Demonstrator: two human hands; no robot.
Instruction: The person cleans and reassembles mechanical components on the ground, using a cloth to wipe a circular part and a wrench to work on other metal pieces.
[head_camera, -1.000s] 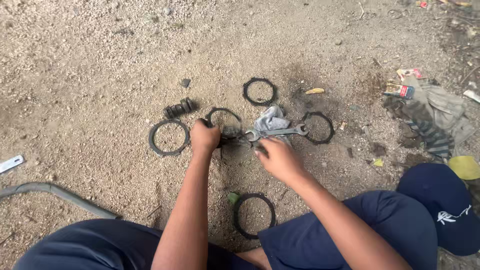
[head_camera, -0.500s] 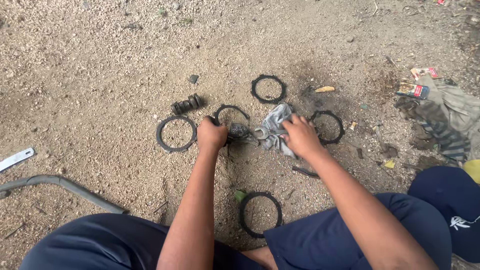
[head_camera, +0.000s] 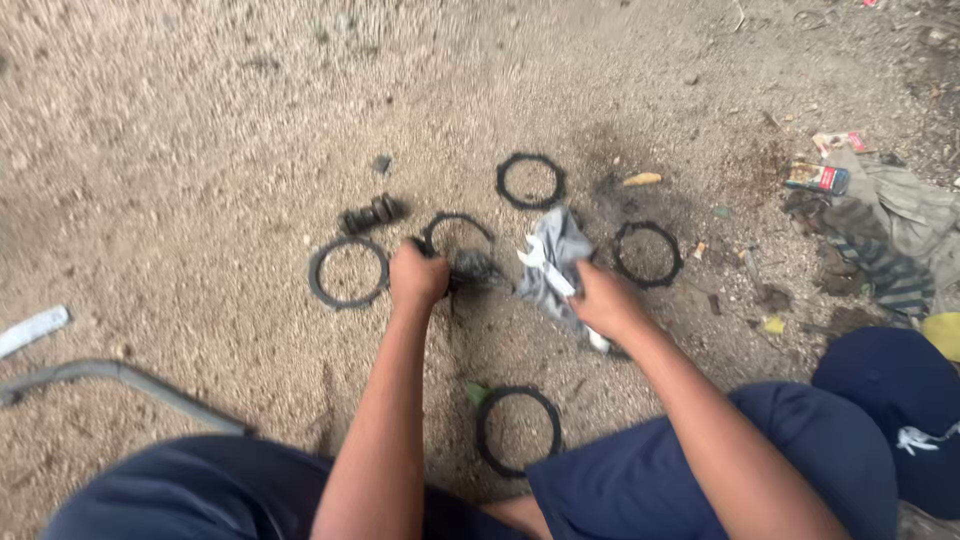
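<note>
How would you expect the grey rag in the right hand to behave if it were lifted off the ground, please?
The grey rag lies crumpled in folds under the right hand, so it would probably hang limp. It looks thin, so likely light. A pale tool rests against it and might slide off.

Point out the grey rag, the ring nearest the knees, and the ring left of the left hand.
grey rag (head_camera: 556, 262), head view, on the cloth above the right hand.
ring nearest the knees (head_camera: 484, 432), head view, on its left rim.
ring left of the left hand (head_camera: 317, 277), head view, on its left rim.
</note>
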